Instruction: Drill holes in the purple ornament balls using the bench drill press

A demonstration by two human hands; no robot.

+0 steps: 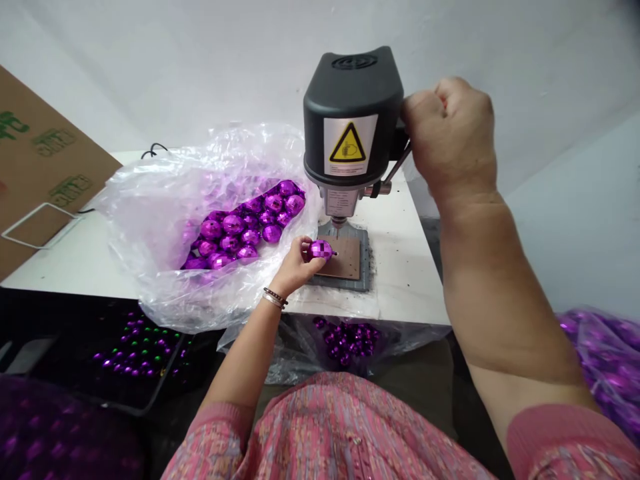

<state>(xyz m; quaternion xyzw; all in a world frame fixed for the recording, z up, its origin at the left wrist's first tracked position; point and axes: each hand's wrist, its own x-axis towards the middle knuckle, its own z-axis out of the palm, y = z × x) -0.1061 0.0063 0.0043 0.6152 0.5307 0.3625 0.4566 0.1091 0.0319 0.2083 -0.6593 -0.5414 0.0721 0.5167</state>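
Between the thumb and fingers of my left hand [296,267] is a shiny purple faceted bauble [321,249], held on its side with its small stem end pointing right. It is just above a brown board [345,259] on the grey base [369,267] of a small drill press [353,100]. The machine's spindle [339,221] stands over the board, close behind the bauble. My right hand [450,133] is closed around the end of the press's lever [399,163], raised beside the black housing. A clear plastic bag [150,247] of purple baubles [233,225] lies open left of my left hand.
The white table [410,280] carries dark crumbs around the base. A cardboard box [45,153] and a white wire handle [43,223] are at the left. Below the front edge hangs another bag with purple baubles [350,339]. More bagged purple pieces [605,367] sit at the right.
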